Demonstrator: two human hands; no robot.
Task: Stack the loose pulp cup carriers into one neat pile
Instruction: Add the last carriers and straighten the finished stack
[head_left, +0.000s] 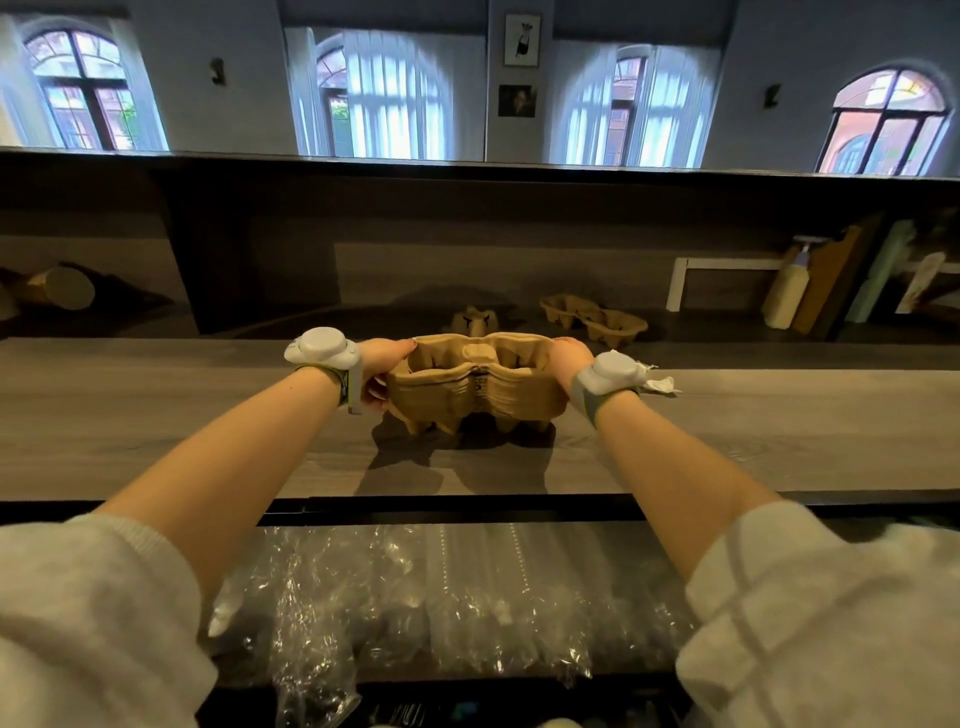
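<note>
Stack of carriers (475, 382) between left hand (382, 366) and right hand (569, 361), both gripping its ends.

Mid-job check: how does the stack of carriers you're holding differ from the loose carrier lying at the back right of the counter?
The stack is many nested carriers deep; the loose carrier looks like a single layer. The stack is gripped at its ends by the left hand and right hand; the loose carrier lies untouched, farther back and angled. Both are brown pulp, cups facing up.
</note>
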